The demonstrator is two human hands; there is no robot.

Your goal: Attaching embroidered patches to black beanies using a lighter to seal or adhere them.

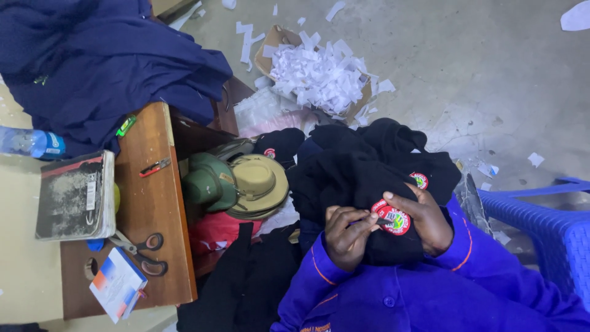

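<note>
Both hands are set on the black garment (356, 184) right of the wooden table (153, 209): the round red patch (393, 220) is pinched by the left hand (349, 237) and pressed by the right hand's (424, 221) closed fingers.

Bright blue-violet jacket (430, 295), long sleeves. Thin orange piping along sleeve seams and near cuffs. Round matching button on front. Orange embroidered lettering low on chest. Both hands bare, no gloves.
</note>
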